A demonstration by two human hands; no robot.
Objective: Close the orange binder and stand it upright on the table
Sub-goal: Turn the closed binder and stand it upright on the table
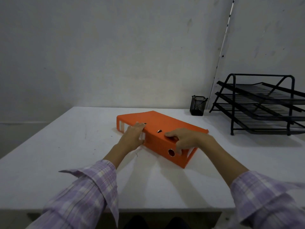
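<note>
The orange binder (166,123) lies flat and closed on the white table (66,146), its spine turned toward me and angled from upper left to lower right. My left hand (132,136) rests against the spine over its white label, fingers reaching the top edge. My right hand (184,139) grips the spine's near end, fingers laid on the cover and thumb down on the spine beside the round finger hole (171,152).
A black mesh pen cup (198,105) stands at the back of the table. A black three-tier wire tray rack (264,104) occupies the back right. A grey wall rises right behind the table. The table's near edge runs just below my sleeves.
</note>
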